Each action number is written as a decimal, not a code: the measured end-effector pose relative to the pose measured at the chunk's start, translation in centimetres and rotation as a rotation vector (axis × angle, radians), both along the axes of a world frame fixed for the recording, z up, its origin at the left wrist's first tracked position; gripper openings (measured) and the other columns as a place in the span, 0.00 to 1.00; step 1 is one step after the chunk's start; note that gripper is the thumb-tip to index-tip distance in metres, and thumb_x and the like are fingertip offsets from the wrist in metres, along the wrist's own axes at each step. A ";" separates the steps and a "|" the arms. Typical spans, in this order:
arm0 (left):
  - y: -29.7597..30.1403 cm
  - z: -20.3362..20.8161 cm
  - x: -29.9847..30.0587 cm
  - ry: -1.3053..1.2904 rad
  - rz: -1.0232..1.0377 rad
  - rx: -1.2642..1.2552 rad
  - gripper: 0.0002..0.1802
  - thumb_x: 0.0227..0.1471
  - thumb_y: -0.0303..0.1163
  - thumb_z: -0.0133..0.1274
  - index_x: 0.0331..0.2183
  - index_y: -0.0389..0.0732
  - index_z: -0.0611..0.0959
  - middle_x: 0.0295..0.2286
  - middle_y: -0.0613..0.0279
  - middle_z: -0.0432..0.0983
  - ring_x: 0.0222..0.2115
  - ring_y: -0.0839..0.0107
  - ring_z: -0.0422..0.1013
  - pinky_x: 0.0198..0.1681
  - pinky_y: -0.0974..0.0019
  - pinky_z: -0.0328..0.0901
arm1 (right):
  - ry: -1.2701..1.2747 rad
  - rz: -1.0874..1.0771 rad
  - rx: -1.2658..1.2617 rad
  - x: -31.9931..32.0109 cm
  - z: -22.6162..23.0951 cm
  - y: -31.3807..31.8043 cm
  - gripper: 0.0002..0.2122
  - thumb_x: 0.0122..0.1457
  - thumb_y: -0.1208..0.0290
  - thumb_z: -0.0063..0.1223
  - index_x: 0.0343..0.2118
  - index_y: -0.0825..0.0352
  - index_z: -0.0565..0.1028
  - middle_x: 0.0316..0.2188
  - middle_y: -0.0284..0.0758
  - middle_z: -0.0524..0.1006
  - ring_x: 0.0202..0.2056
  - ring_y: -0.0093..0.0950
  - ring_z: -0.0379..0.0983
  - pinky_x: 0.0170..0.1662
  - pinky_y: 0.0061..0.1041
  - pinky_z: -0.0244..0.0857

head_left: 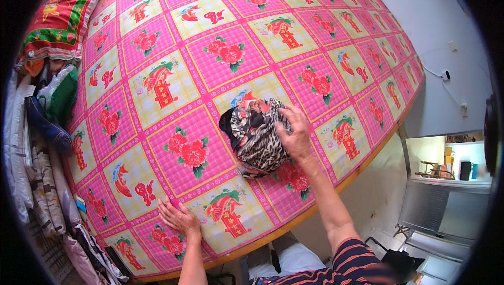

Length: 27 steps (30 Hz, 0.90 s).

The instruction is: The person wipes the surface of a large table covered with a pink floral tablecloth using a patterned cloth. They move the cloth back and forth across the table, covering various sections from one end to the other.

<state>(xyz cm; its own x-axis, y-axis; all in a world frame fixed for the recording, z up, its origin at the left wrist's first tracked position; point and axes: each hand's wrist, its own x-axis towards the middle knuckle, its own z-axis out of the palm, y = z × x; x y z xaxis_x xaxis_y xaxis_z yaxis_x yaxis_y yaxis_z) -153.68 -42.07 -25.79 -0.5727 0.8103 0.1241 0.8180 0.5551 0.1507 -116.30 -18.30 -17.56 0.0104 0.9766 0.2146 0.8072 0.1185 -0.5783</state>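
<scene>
A folded garment with a black, white and orange animal print lies on the bed sheet, which is pink and yellow checked with red flowers. My right hand rests flat on the garment's right side, fingers spread. Pressed flat on the sheet near the bed's front edge is my left hand, fingers apart and holding nothing. The two hands are well apart.
A red, green and yellow pillow lies at the bed's far left corner. Piled clothes and bedding line the left side. The bed's wooden edge runs along the right, by a white wall with a cable.
</scene>
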 end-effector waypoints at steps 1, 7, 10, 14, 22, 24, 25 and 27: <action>0.2 -0.1 0.1 -0.005 -0.003 0.006 0.33 0.62 0.43 0.44 0.66 0.46 0.65 0.69 0.55 0.52 0.70 0.54 0.48 0.72 0.44 0.40 | -0.181 0.025 0.043 -1.6 0.1 0.0 0.29 0.57 0.47 0.63 0.58 0.59 0.75 0.62 0.44 0.68 0.65 0.47 0.58 0.68 0.49 0.50; 0.0 0.0 0.2 -0.001 -0.009 -0.003 0.32 0.63 0.44 0.43 0.65 0.45 0.65 0.69 0.54 0.52 0.70 0.53 0.48 0.72 0.44 0.39 | -0.383 0.288 -0.038 -7.3 -2.8 -4.5 0.38 0.50 0.42 0.66 0.64 0.48 0.68 0.68 0.44 0.58 0.65 0.49 0.56 0.62 0.62 0.52; -0.1 0.4 -0.3 0.008 0.006 -0.018 0.32 0.63 0.44 0.42 0.65 0.44 0.66 0.68 0.54 0.53 0.70 0.53 0.48 0.72 0.44 0.39 | -0.330 0.286 -0.068 -4.5 -3.1 -5.0 0.38 0.47 0.52 0.71 0.64 0.47 0.68 0.68 0.43 0.59 0.65 0.47 0.58 0.62 0.57 0.54; 0.5 1.0 0.7 -0.009 0.005 -0.014 0.32 0.63 0.44 0.42 0.65 0.44 0.66 0.68 0.53 0.54 0.70 0.54 0.49 0.72 0.45 0.40 | -0.376 -0.039 -0.004 -1.6 -4.0 1.1 0.37 0.48 0.57 0.69 0.64 0.51 0.67 0.66 0.45 0.61 0.64 0.46 0.58 0.64 0.48 0.55; 0.2 0.2 0.7 0.004 -0.015 -0.020 0.32 0.63 0.43 0.43 0.65 0.45 0.65 0.68 0.53 0.52 0.70 0.53 0.48 0.72 0.44 0.40 | -0.361 0.218 -0.018 -10.2 -2.8 2.8 0.38 0.47 0.51 0.71 0.63 0.49 0.69 0.62 0.42 0.68 0.63 0.44 0.61 0.61 0.51 0.59; -0.2 0.1 0.0 0.021 -0.005 -0.012 0.32 0.63 0.43 0.43 0.66 0.45 0.65 0.69 0.53 0.52 0.70 0.53 0.48 0.72 0.44 0.40 | -0.276 0.359 0.063 -9.4 -3.3 -1.8 0.37 0.43 0.57 0.75 0.60 0.49 0.72 0.63 0.40 0.68 0.61 0.43 0.63 0.61 0.49 0.60; 0.0 0.1 0.0 0.012 0.002 -0.020 0.32 0.63 0.43 0.43 0.66 0.45 0.65 0.69 0.53 0.52 0.70 0.53 0.48 0.72 0.44 0.40 | -0.250 0.403 0.102 -7.8 -3.8 -3.4 0.36 0.43 0.58 0.75 0.59 0.49 0.73 0.63 0.39 0.68 0.60 0.43 0.64 0.61 0.47 0.60; -0.1 0.5 -0.1 0.004 0.030 -0.046 0.33 0.63 0.43 0.44 0.66 0.45 0.64 0.69 0.53 0.52 0.70 0.53 0.48 0.72 0.43 0.40 | -0.299 0.356 -0.003 -3.9 -2.5 -4.8 0.30 0.47 0.59 0.71 0.57 0.50 0.75 0.63 0.37 0.69 0.59 0.43 0.66 0.61 0.46 0.60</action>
<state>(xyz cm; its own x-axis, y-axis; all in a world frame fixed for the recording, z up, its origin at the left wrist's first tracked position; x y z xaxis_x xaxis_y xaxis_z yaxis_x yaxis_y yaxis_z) -153.80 -42.20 -25.31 -0.5966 0.7976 0.0892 0.8013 0.5859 0.1208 -120.19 -23.12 -20.10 -0.3872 0.9089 0.1548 0.8481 0.4170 -0.3269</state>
